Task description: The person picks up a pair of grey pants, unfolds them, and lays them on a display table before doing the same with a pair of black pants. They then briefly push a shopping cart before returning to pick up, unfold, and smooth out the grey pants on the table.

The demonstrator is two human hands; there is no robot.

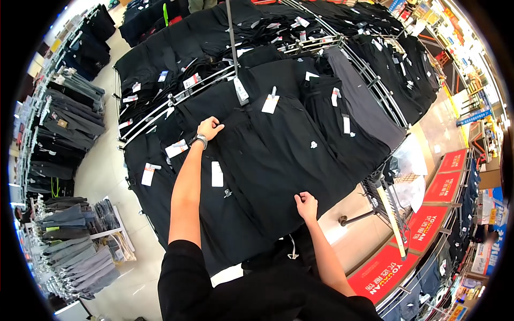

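Note:
A pair of black trousers point(267, 155) lies spread over the pile on the display rack in front of me. My left hand point(209, 129), with a watch point(198, 140) on its wrist, is closed on the upper left edge of the trousers. Lower and to the right, my right hand point(306, 206) has its fingers curled in a pinch at the near edge of the same black cloth. A white price tag point(270, 103) lies at the top of the trousers. Beside them is another black pair point(326, 107) with tags.
Dark grey trousers point(361, 88) hang at the rack's right end. Metal rails point(176, 99) separate it from more tagged black clothes behind. Hanging garments point(72, 115) line the left aisle. A wire cart point(385, 198) and red signboards point(383, 273) stand to the right.

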